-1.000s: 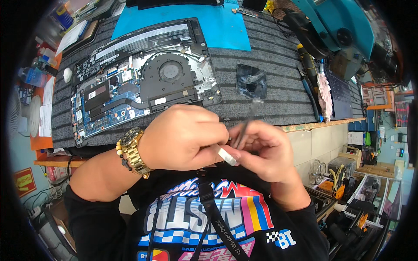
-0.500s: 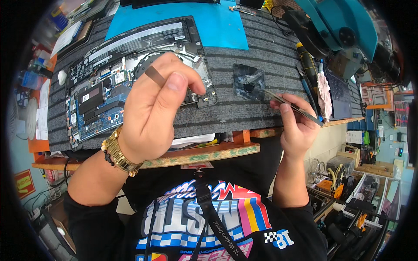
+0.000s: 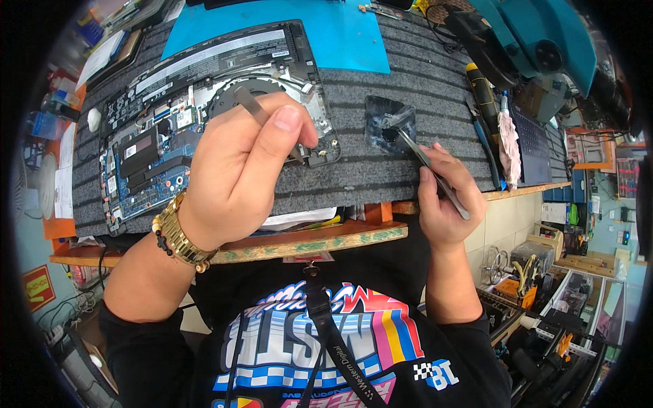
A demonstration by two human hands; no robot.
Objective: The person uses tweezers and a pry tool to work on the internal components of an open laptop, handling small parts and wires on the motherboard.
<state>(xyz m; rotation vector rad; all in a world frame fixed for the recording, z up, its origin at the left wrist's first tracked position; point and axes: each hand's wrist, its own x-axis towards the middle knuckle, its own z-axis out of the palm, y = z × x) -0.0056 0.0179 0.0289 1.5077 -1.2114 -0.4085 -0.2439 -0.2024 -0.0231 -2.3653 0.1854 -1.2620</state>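
Note:
My left hand [image 3: 245, 156] is closed around a thin, flat metal strip [image 3: 251, 106], whose end sticks up past the thumb. It hovers over the near right part of an opened laptop base [image 3: 143, 173], hiding some of it. The base shows a blue circuit board, a fan [image 3: 231, 99] and a long black battery [image 3: 204, 73]. Metal tweezers [image 3: 445, 187] are pinched in my right hand [image 3: 449, 197]. Their tips are at a small dark square sheet [image 3: 382, 115] with a round black spot in it; I cannot tell whether they touch.
A blue mat [image 3: 340, 41] lies at the back of the grey striped table cover [image 3: 367, 180]. On the right are a yellow-and-black screwdriver [image 3: 481, 95], pliers [image 3: 484, 146], a crumpled pinkish tissue [image 3: 509, 146], a dark laptop [image 3: 534, 149] and a teal device [image 3: 544, 41]. The table's wooden edge [image 3: 326, 238] runs in front.
My right hand has shifted slightly left and down, swinging the tweezers steeper, with their tips now over the sheet's black spot. My left hand has moved slightly; the strip now points more upright.

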